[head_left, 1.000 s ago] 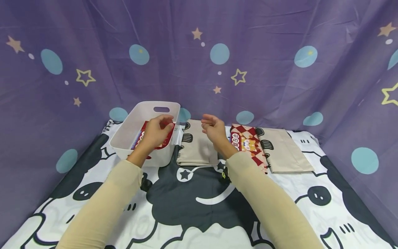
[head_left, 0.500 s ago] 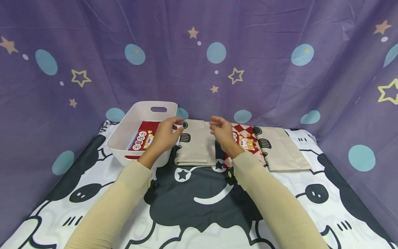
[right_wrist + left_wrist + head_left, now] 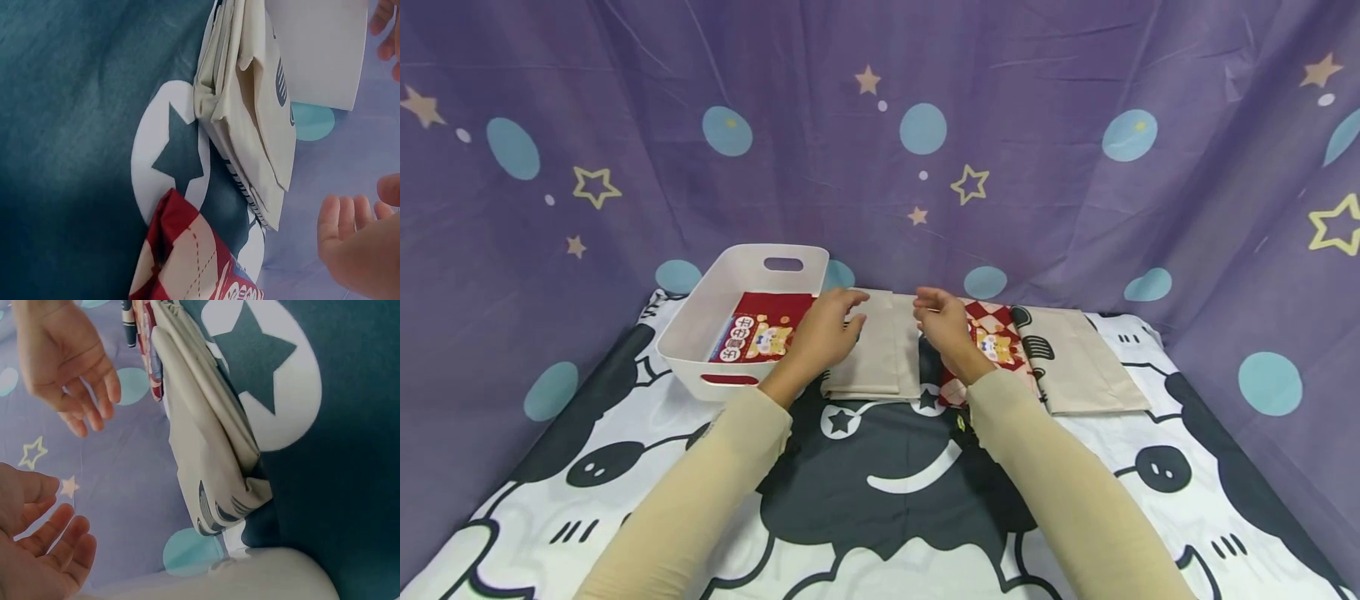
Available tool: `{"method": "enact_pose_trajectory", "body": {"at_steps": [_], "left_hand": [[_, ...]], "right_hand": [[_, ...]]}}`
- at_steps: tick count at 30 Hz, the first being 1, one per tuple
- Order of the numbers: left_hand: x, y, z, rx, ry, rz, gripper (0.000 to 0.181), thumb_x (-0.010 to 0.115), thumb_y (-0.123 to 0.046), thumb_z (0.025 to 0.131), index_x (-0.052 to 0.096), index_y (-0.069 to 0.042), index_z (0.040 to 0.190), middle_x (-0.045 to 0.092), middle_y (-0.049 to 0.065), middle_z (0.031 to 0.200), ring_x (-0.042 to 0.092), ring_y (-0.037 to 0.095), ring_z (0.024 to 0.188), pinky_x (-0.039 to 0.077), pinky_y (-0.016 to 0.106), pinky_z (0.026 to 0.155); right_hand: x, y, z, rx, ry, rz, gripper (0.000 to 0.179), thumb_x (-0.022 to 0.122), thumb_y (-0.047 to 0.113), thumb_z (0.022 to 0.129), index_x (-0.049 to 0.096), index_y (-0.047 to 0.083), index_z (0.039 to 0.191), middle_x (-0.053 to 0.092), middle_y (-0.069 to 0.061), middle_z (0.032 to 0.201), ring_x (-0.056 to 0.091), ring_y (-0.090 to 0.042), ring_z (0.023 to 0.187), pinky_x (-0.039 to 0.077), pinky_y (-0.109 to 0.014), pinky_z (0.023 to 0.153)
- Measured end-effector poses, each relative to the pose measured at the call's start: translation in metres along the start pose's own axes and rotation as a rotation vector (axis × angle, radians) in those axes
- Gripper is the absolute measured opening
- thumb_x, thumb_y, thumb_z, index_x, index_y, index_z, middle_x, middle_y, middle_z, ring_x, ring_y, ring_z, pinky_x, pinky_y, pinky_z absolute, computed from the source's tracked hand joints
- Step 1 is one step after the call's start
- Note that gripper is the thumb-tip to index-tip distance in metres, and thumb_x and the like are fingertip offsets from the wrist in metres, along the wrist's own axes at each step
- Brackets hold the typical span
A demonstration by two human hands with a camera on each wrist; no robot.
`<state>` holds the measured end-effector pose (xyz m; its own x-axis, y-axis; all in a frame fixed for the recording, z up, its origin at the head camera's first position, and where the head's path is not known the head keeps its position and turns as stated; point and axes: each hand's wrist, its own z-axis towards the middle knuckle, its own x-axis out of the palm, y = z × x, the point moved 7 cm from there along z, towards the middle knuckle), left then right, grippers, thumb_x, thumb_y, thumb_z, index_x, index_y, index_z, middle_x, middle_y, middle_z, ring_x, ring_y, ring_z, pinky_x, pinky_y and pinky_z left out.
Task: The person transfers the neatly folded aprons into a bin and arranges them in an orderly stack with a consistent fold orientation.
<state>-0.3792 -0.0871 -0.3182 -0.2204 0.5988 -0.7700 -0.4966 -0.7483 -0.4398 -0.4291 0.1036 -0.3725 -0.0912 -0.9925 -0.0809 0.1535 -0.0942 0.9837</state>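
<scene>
The left hand has shifted from over the white bin to above the folded beige bundle, just right of the bin, so the work now seems to centre there. The right hand faces it, well apart; both hold nothing, fingers loosely bent. The bin's wall and the red checked bundle hem the sides (the curtain backs everything); the patterned cover seems to offer room nearer the person.
</scene>
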Motion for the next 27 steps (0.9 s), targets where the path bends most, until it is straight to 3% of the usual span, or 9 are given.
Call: {"method": "enact_pose_trajectory", "body": {"at_steps": [9,18,22,27], "left_hand": [[0.02,-0.002,0.003,0.024,0.04,0.14,0.037,0.065,-0.019,0.099,0.066,-0.004,0.132,0.066,0.018,0.126,0.063,0.036,0.115,0.05,0.051,0.099],[0.041,0.015,0.001,-0.082,0.142,0.241,0.044,0.064,-0.028,0.099,0.063,-0.009,0.139,0.064,0.018,0.129,0.064,0.039,0.113,0.054,0.055,0.092],[0.05,0.021,-0.001,-0.102,0.176,0.266,0.046,0.065,-0.029,0.099,0.061,-0.007,0.14,0.062,0.02,0.13,0.062,0.04,0.115,0.053,0.055,0.094],[0.059,0.027,-0.005,-0.143,0.218,0.296,0.048,0.065,-0.03,0.098,0.06,-0.007,0.141,0.06,0.021,0.131,0.061,0.042,0.116,0.052,0.056,0.095]], "right_hand": [[0.004,0.003,-0.003,-0.098,0.067,-0.231,0.04,0.057,-0.003,0.094,0.062,-0.002,0.134,0.067,-0.022,0.12,0.063,-0.034,0.112,0.055,-0.037,0.089],[0.006,0.001,-0.005,-0.149,0.122,-0.355,0.039,0.057,0.001,0.095,0.062,-0.001,0.134,0.065,-0.026,0.125,0.063,-0.034,0.113,0.054,-0.043,0.092],[0.008,-0.001,-0.005,-0.179,0.155,-0.404,0.04,0.058,0.002,0.095,0.061,-0.003,0.134,0.064,-0.027,0.126,0.064,-0.036,0.113,0.053,-0.045,0.095],[0.012,-0.002,-0.007,-0.236,0.22,-0.544,0.044,0.061,0.006,0.094,0.059,-0.005,0.136,0.063,-0.028,0.128,0.065,-0.039,0.112,0.052,-0.048,0.098]]}}
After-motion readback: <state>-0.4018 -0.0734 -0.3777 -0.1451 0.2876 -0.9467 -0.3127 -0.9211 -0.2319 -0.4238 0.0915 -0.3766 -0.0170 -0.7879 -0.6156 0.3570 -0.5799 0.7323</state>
